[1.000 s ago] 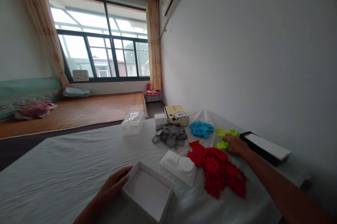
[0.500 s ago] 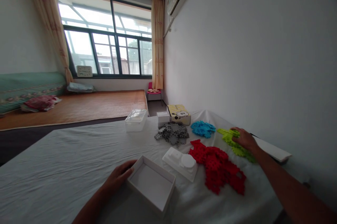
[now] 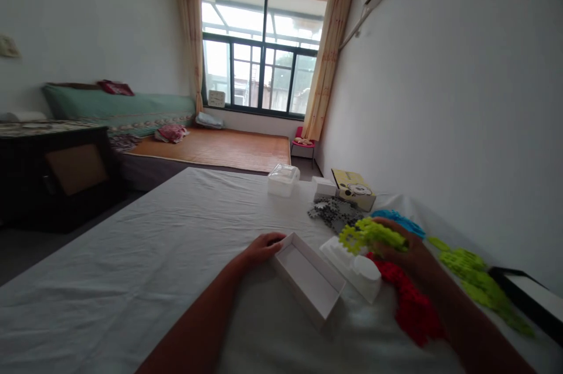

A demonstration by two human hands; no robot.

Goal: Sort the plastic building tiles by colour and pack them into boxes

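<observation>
My left hand (image 3: 263, 249) grips the far left corner of an open white cardboard box (image 3: 308, 275), whose inside shows bare. Fingers curled, my right hand (image 3: 407, 248) holds a clump of yellow-green plastic gear pieces (image 3: 365, 234) in the air, just right of the box. Below that clump lies a white moulded tray (image 3: 355, 271) with raised shapes. A red heap of pieces (image 3: 416, 312) is partly hidden by my right forearm. Grey pieces (image 3: 335, 214) lie behind the tray, and blue pieces (image 3: 411, 223) show behind my right hand. More yellow-green pieces (image 3: 477, 274) lie at the right.
At the back of the white-covered table stand a clear plastic container (image 3: 282, 182), a small white box (image 3: 324, 187) and a yellow cartoon box (image 3: 354, 189). A black-edged white flat object (image 3: 539, 298) lies by the right wall. Beyond are a bed (image 3: 229, 148) and a dark cabinet (image 3: 61, 172).
My right hand has lifted a clump of yellow-green pieces from their heap and carried it left towards the white box. The left hand keeps its hold. The view has turned left.
</observation>
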